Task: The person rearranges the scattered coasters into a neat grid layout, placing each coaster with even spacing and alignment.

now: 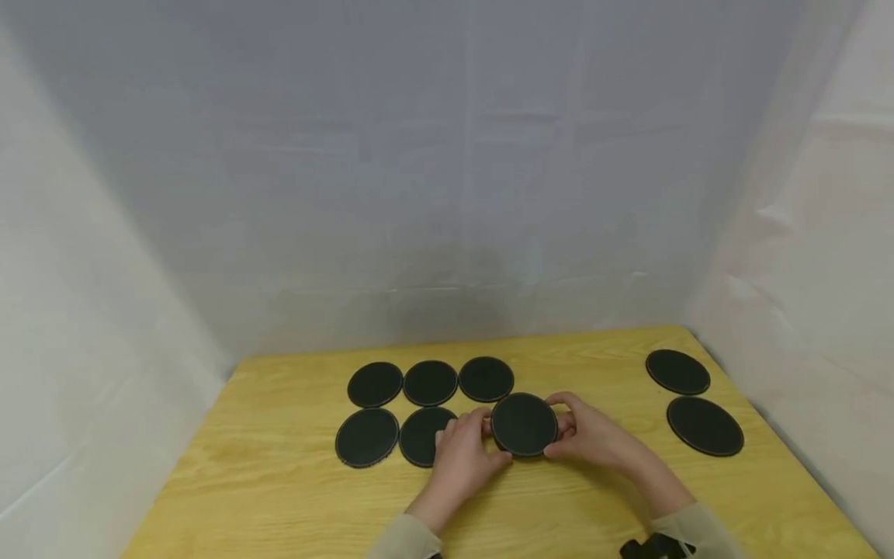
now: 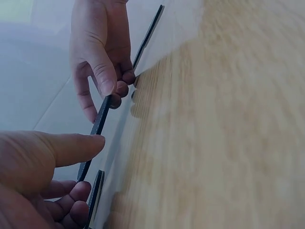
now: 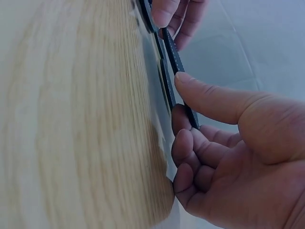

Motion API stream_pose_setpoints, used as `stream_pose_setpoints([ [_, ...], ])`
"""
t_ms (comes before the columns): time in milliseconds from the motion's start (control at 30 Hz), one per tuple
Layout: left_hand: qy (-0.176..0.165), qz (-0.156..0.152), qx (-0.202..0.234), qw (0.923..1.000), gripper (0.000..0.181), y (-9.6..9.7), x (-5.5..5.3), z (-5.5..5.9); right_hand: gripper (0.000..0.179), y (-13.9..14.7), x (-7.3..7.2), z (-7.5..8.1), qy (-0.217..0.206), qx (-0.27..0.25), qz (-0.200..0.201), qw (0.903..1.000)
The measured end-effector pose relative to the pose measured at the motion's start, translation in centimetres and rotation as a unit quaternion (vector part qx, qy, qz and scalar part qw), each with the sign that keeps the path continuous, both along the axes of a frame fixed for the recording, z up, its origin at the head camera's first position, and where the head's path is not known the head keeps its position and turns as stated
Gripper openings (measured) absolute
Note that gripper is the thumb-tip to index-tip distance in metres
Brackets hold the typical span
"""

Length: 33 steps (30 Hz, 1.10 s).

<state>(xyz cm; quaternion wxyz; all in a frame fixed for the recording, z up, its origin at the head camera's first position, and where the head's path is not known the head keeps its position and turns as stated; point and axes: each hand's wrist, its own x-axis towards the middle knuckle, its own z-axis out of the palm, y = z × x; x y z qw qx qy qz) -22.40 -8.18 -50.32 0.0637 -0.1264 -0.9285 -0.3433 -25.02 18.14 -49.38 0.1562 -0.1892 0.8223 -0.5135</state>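
Both hands hold one round black coaster [image 1: 524, 425] with light edge stitching, raised a little above the wooden table. My left hand [image 1: 464, 462] pinches its left edge between thumb and fingers. On the opposite edge, my right hand [image 1: 594, 435] pinches it the same way. From the right wrist view, the held coaster [image 3: 174, 57] appears edge-on, the right thumb against one face and fingertips behind. Another coaster [image 1: 422, 435] lies flat just left of my left hand and is partly covered by it. Behind the held one sits a further coaster [image 1: 486, 379].
More black coasters lie flat at left: a front one [image 1: 366, 438] and two behind, one at far left [image 1: 375, 384] and one beside it [image 1: 430, 383]. Two others [image 1: 677, 371] [image 1: 705, 425] are near the right edge of the wooden table [image 1: 279, 497]. White sheeting [image 1: 447, 194] surrounds the table.
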Motion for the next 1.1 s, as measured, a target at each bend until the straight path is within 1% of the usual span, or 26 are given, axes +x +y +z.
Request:
stream_pose_setpoints([
  [100, 0.007, 0.010, -0.009, 0.9999, 0.071, -0.3, 0.3, -0.1, 0.085, -0.5, -0.1, 0.2, 0.003, 0.010, 0.005, 0.9999],
  [233, 0.011, 0.013, -0.028, 0.9995, 0.063, -0.3, 0.4, -0.4, 0.083, -0.5, 0.1, 0.1, 0.008, 0.021, 0.011, 0.9997],
  [333, 0.023, 0.011, -0.059, 0.9979, 0.059, -0.3, 0.4, -0.9, 0.081, -0.4, 0.1, -0.2, 0.008, 0.034, 0.016, 0.9993],
  [433, 0.044, 0.000, -0.088, 0.9951, 0.062, -0.4, 0.5, -0.8, 0.081, -0.2, -0.2, -0.4, 0.012, 0.040, 0.024, 0.9988],
  [467, 0.048, -0.001, -0.097, 0.9941, 0.064, -0.4, 0.5, -0.8, 0.080, 0.1, -0.6, -1.2, 0.028, 0.043, 0.034, 0.9981],
  [533, 0.054, -0.004, -0.112, 0.9923, 0.069, -0.6, 0.7, -0.3, 0.083, 0.4, -1.0, -2.1, 0.045, 0.046, 0.039, 0.9972],
  [600, 0.053, -0.001, -0.119, 0.9915, 0.074, -0.9, 0.7, 0.1, 0.086, 0.8, -1.9, -3.7, 0.059, 0.054, 0.040, 0.9960],
  [667, 0.047, 0.006, -0.130, 0.9904, 0.077, -1.3, 0.6, 0.2, 0.088, 1.0, -2.5, -4.8, 0.075, 0.074, 0.038, 0.9937],
  [700, 0.048, 0.007, -0.134, 0.9899, 0.078, -1.4, 0.5, 0.3, 0.089, 0.7, -2.3, -4.3, 0.068, 0.082, 0.029, 0.9939],
  [767, 0.044, 0.008, -0.143, 0.9887, 0.079, -1.7, 0.4, 0.2, 0.084, 0.1, -2.0, -3.8, 0.073, 0.101, 0.021, 0.9919],
  [900, 0.049, 0.003, -0.154, 0.9868, 0.080, -2.1, 0.1, 0.0, 0.073, -2.0, -0.5, -0.8, 0.084, 0.134, -0.002, 0.9873],
  [967, 0.051, 0.003, -0.153, 0.9868, 0.079, -2.2, 0.1, -0.1, 0.070, -2.8, -0.3, -0.2, 0.091, 0.150, -0.012, 0.9845],
  [1100, 0.060, 0.003, -0.138, 0.9886, 0.078, -2.5, 0.1, -0.1, 0.065, -3.9, -0.1, 0.3, 0.098, 0.166, -0.026, 0.9808],
])
